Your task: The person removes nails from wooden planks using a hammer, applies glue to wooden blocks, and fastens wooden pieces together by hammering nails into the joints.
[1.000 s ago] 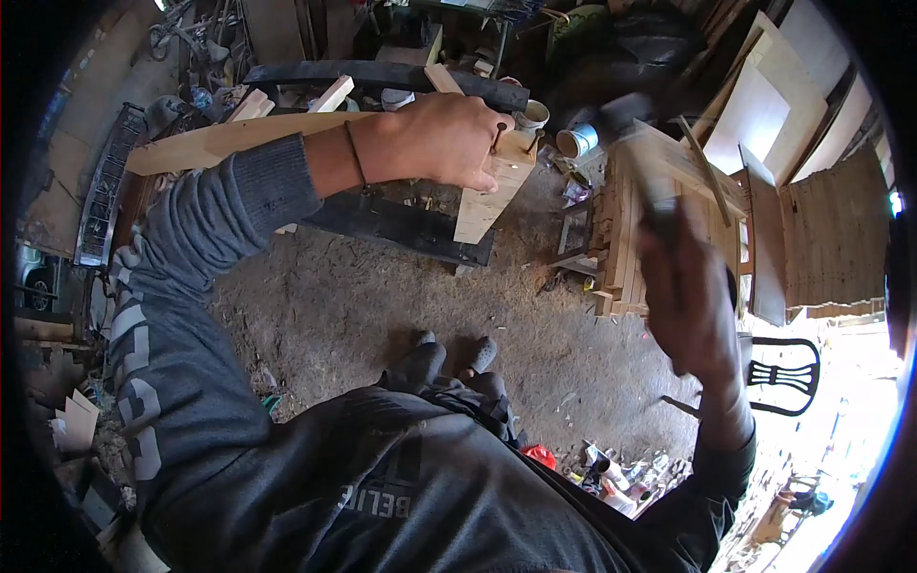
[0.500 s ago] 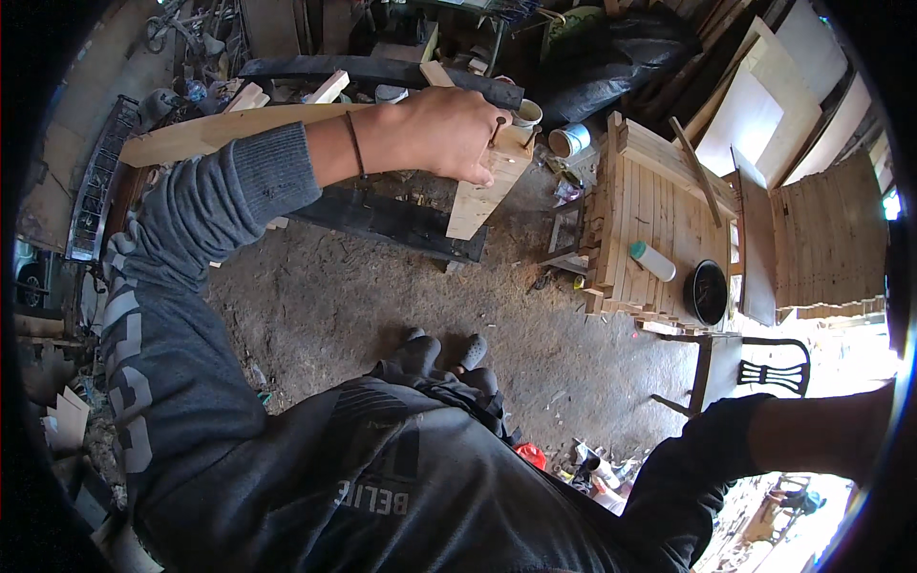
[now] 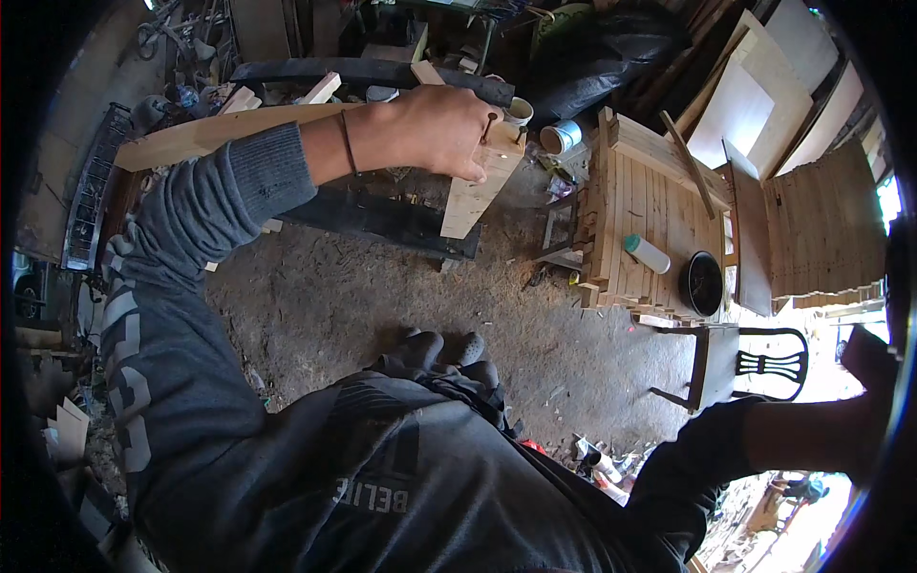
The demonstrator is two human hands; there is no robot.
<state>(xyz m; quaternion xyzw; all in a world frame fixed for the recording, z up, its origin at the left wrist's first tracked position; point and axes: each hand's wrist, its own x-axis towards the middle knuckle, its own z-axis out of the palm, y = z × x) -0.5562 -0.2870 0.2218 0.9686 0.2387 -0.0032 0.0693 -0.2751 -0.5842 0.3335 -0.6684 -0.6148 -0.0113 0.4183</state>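
One hand, the left [image 3: 441,132], is closed down on a pale plank [image 3: 468,201], its fingers curled over the upper edge and its thumb resting on the face. Just beside those knuckles, on the right, a nail [image 3: 489,129] stands out of the plank's end, head uppermost; whether skin touches its shank I cannot tell. Its long axis runs nearly upright, the head leaning slightly to the right. A second nail [image 3: 520,137] stands near it, farther to the right on the same end, clear of the fingers.

The left hand is by far the nearer to both nails. The right hand [image 3: 871,435] is well apart, swung out to the far right rim, dark and partly cut off; how tightly its grip is closed, and on what, cannot be told. From there, the nails lie to the left and farther forward, with open space between.

Below the plank is a dark wooden surface [image 3: 382,222]. Past the nails lies a tin [image 3: 561,137]; farther right is a stack of wood [image 3: 650,210] bearing a bottle [image 3: 648,254] and a black bowl [image 3: 703,284], with a chair [image 3: 714,368] nearer the person.
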